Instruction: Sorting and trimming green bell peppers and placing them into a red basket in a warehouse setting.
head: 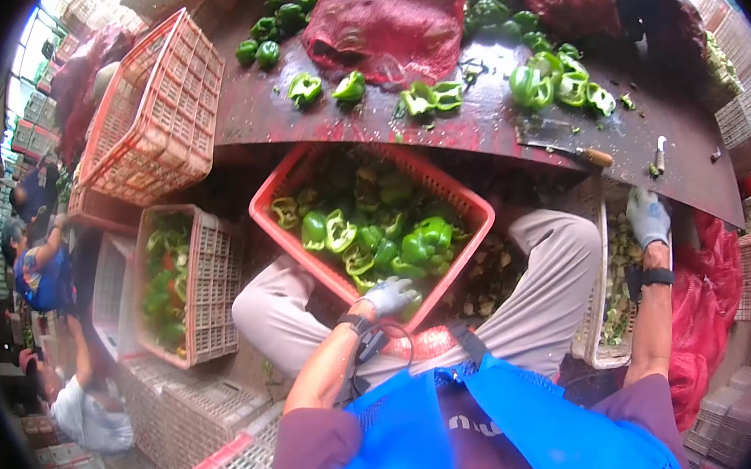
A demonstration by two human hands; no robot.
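Observation:
My left hand (391, 296), in a pale glove, rests over the near corner of a red plastic crate (289, 242) between my knees, its fingers by the peppers. The crate holds cut and whole green bell peppers (426, 240). My right hand (649, 217), also gloved, is at the table's near edge, above a narrow white crate (589, 343) of pepper scraps; its fingers are partly hidden and I cannot tell whether it holds anything. On the dark table (474, 135) lie a broad-bladed knife with a wooden handle (598, 157), a small knife (660, 156) and opened green peppers (560, 81).
Red mesh sacks (397, 18) and whole peppers (490, 10) lie farther back on the table. Stacked crates (157, 113) and a pepper-filled crate (215, 282) stand at left. Red netting (700, 313) hangs at right. Other people (43, 263) are at far left.

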